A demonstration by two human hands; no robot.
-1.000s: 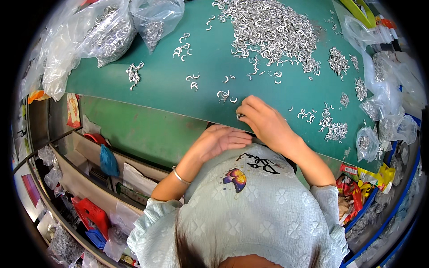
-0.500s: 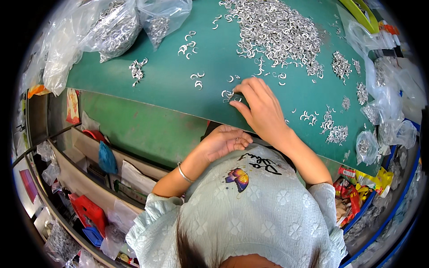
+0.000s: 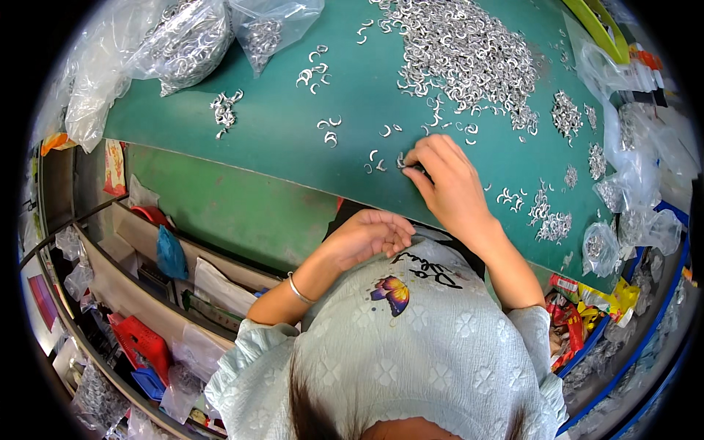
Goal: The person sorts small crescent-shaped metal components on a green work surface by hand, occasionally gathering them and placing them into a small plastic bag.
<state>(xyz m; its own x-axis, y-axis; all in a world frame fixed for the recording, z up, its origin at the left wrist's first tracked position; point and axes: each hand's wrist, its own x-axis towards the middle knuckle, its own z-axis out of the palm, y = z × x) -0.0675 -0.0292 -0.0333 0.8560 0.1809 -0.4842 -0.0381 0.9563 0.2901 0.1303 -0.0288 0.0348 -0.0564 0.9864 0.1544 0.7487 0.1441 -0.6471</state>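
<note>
- Bright, even light falls from above; colours are strong.
- The green table (image 3: 279,139) shows only soft, short shadows.
- The clear plastic bags (image 3: 176,44) carry white glare.
- Straight edges bend toward the rim, and the corners are black.
- The shelves (image 3: 132,293) at lower left are dimmer and slightly soft.

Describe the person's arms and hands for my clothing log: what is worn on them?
Both hands are bare, with no gloves. The left hand has a thin silver bangle on the wrist. The right hand has no jewellery in view. Both forearms are bare; short, pale blue-grey textured sleeves with gathered edges end near the elbows.
</note>
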